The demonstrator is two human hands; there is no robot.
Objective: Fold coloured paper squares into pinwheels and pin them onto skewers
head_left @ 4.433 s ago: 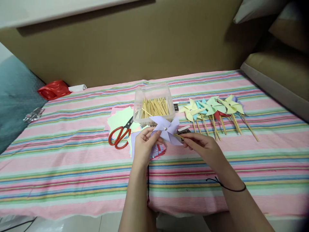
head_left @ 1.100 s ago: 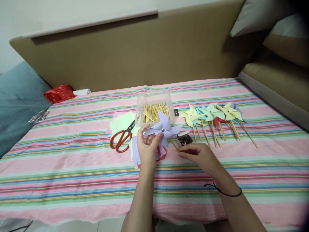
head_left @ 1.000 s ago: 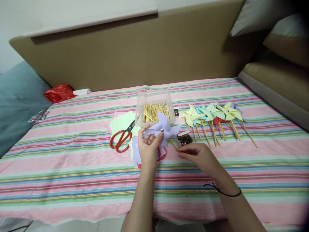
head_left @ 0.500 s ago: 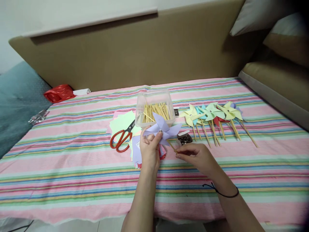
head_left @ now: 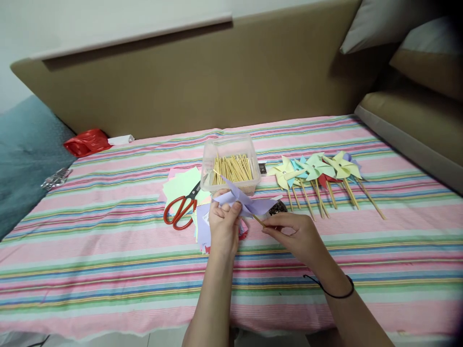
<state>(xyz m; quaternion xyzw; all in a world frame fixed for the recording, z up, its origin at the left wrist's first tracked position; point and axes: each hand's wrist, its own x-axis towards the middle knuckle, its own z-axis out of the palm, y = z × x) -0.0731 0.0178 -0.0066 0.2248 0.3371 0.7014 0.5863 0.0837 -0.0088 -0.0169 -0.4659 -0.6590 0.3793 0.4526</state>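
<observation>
A purple paper pinwheel (head_left: 249,205) is held up over the cloth, its blades tilted nearly edge-on to me. My left hand (head_left: 223,224) grips it near the centre, with the thumb pressed on top. My right hand (head_left: 292,231) pinches the wooden stick (head_left: 259,221) below the blades between thumb and fingertips. Just behind the pinwheel is a clear plastic box (head_left: 229,140) of wooden sticks (head_left: 233,168). Dark small fasteners (head_left: 278,207) lie partly hidden behind the blades. Coloured paper sheets (head_left: 203,231) lie beneath and left of my left hand.
Red-handled scissors (head_left: 181,212) rest on the paper at left. Several finished pinwheels (head_left: 316,166) lie in a row at right. A red plastic bag (head_left: 88,142) and clear packet (head_left: 56,179) are at far left. A striped cloth (head_left: 108,270) covers the surface; a brown backrest (head_left: 202,77) rises behind.
The purple pinwheel has tipped, so its blades now show more from the side. Both hands keep their hold in nearly the same place. The view has shifted slightly.
</observation>
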